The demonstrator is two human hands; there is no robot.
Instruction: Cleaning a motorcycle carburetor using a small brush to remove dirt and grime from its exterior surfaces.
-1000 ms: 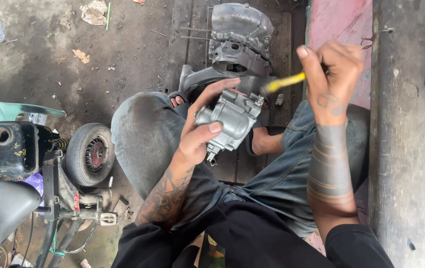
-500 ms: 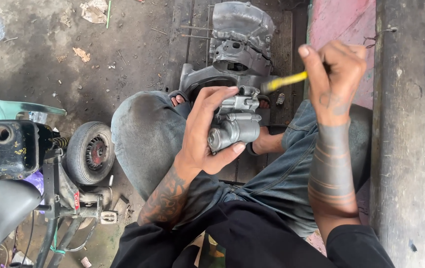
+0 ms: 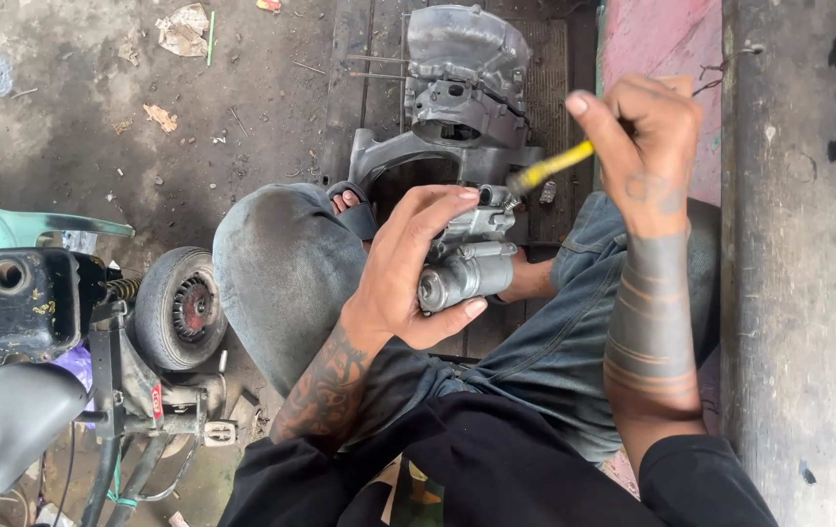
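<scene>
My left hand [image 3: 408, 268] grips a grey metal carburettor [image 3: 468, 262] above my lap, its round barrel end facing left. My right hand [image 3: 644, 146] holds a screwdriver with a yellow handle [image 3: 551, 167], its tip resting on the top of the carburettor. Both forearms are tattooed. I sit with my knees bent, in grey and blue trousers.
A grey engine casing [image 3: 464, 78] lies on the floor beyond my knees. A small scooter with a front wheel [image 3: 182, 306] and black body [image 3: 10, 303] stands at the left. A concrete wall [image 3: 803, 263] runs along the right. Scraps of litter [image 3: 183, 31] lie on the dirty floor.
My left hand has turned the carburettor round, so its barrel end now faces left. The screwdriver tip has come down onto the top of it.
</scene>
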